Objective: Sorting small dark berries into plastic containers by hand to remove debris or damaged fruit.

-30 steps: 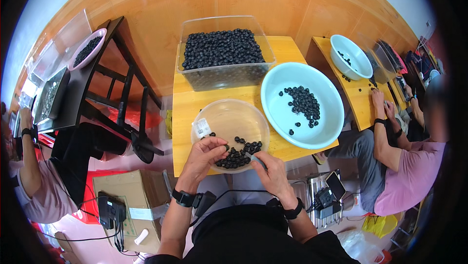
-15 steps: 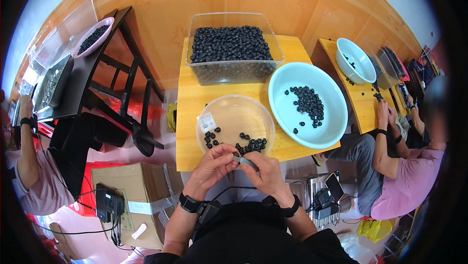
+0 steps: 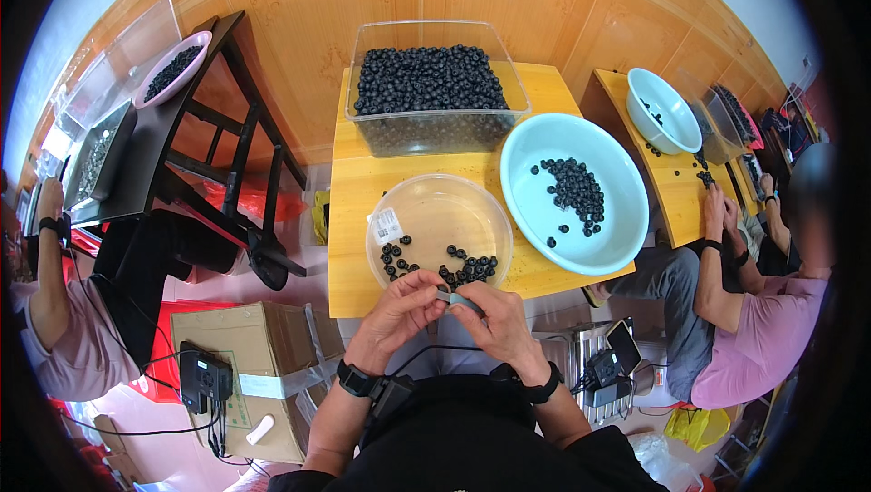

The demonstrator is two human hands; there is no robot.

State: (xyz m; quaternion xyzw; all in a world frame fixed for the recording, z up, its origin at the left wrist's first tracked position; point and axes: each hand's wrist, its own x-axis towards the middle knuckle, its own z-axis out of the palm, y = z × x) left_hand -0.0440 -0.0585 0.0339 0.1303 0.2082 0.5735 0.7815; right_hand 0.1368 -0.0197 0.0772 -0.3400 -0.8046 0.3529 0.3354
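The left hand [image 3: 399, 309] and right hand [image 3: 494, 318] meet just below the clear bowl [image 3: 439, 212], fingers pinched narrow on a small grey-blue tool [image 3: 458, 298]. It looks light and stiff, best gripped mid-length.

Bright, sharp; fisheye-bent, dark rim.

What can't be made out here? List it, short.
Head view:
- The small grey tool between the left hand and right hand: mostly covered by fingers.
- Whether a dark bead is pinched there: too small.
- The black tray at left: contents blurred near the rim.
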